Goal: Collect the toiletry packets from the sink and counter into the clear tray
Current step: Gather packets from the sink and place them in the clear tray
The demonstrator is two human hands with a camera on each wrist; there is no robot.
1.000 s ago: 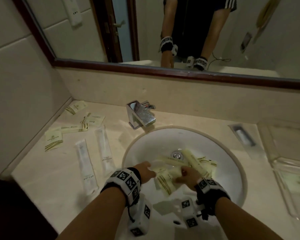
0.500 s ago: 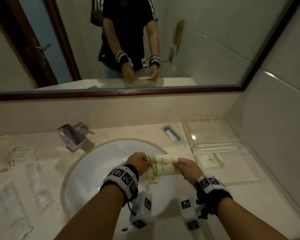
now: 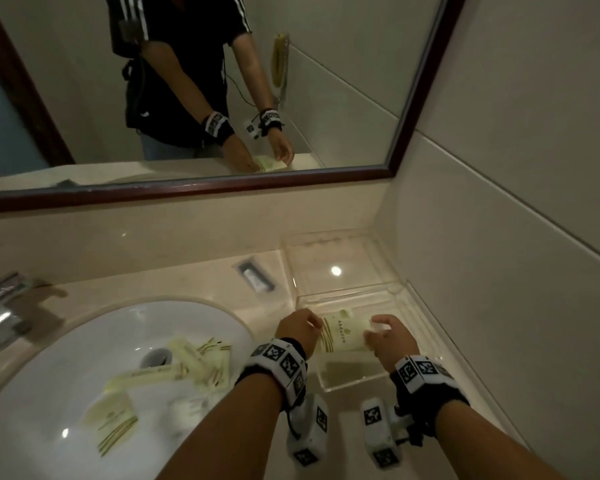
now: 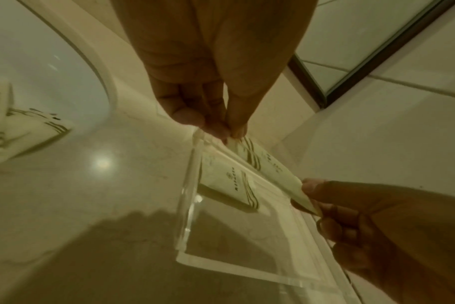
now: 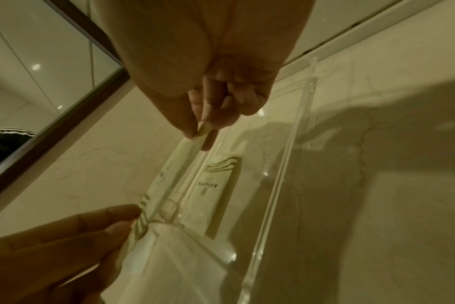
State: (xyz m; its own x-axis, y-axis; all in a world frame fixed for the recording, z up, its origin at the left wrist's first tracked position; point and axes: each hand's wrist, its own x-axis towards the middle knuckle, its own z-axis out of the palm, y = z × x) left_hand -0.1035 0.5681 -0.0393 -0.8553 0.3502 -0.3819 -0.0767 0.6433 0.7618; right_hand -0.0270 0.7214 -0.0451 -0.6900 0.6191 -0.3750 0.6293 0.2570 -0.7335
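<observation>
A cream packet [image 3: 345,332] with gold stripes is held flat between my two hands just above a clear acrylic tray [image 3: 354,385] on the counter, right of the sink. My left hand [image 3: 313,324] pinches its striped end [image 4: 247,144] between thumb and fingers. My right hand [image 3: 374,330] pinches the opposite end [image 5: 199,131]. The left wrist view shows a second, similar packet [image 4: 229,183] lying flat in the tray under the held one; it shows again in the right wrist view [image 5: 210,185].
The white sink [image 3: 187,301] at left holds several more cream packets [image 3: 194,362] around the drain. A chrome faucet [image 3: 0,306] stands at far left. A small sachet [image 3: 257,277] lies behind the tray. The tiled wall [image 3: 499,237] closes in on the right, under the mirror [image 3: 187,81].
Both hands lifted one packet out of the sink and carried it right, to just above the clear tray. The head view swung right with them.
</observation>
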